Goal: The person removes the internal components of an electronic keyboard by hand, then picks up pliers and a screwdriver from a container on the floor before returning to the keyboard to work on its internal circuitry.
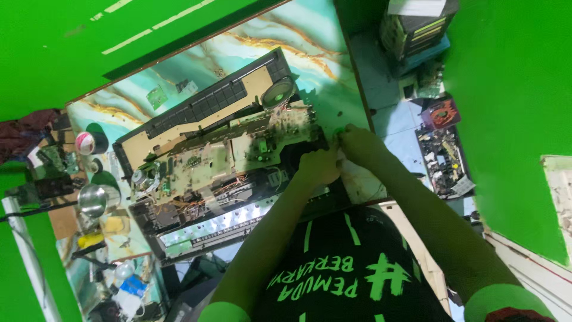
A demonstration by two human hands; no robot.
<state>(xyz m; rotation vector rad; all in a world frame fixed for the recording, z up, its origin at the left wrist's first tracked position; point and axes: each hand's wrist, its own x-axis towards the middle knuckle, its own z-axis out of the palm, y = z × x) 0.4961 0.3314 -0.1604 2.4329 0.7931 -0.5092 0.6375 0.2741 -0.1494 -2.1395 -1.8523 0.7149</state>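
A big opened-up electronic keyboard (220, 149) lies slanted across the marble-pattern table (310, 42), filling the middle of the view. Its black case is open, so you can see tan and green circuit boards (238, 152), thin wires, and a round speaker (278, 92) at about 1 o'clock on it. A smaller speaker (138, 177) sits at about 8 o'clock. A pale strip of keys (220, 223) runs along the near edge, at 6 o'clock. The left hand (320, 166) rests on the right end of the keyboard, fingers curled; I cannot tell if it grips anything. The right hand (356, 142) is just beside it at 1 o'clock, touching the table edge, grip unclear.
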